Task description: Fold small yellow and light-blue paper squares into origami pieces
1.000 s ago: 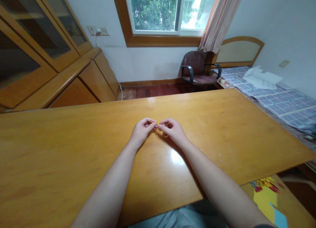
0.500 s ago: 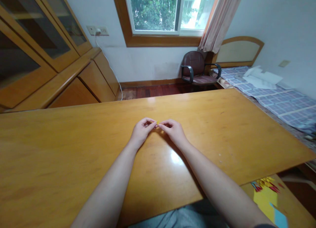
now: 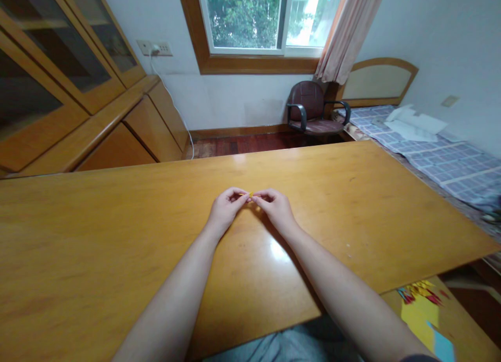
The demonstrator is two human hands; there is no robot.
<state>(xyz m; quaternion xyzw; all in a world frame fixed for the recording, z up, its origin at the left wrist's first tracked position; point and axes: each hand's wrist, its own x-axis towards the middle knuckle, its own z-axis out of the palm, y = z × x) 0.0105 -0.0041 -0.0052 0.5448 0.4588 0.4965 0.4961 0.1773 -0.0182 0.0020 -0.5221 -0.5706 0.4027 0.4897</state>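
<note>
Over the middle of the table (image 3: 117, 236), both hands meet at the fingertips around a small yellow piece of what looks like folded paper (image 3: 251, 195). My left hand (image 3: 228, 205) pinches its left side between thumb and forefinger. From the other side, my right hand (image 3: 275, 205) grips it in the same kind of pinch. Fingers cover most of the piece, so its full shape cannot be made out. Both hands are just above the tabletop.
At the lower right, a lower surface holds yellow paper (image 3: 420, 312), light blue paper (image 3: 442, 343) and several small red and yellow pieces (image 3: 422, 291). Beyond the table stand an office chair (image 3: 309, 108), a bed (image 3: 442, 155) and a wooden cabinet (image 3: 113, 108).
Slightly more of the yellow piece shows between the fingertips. Both hands and arms stay in nearly the same place.
</note>
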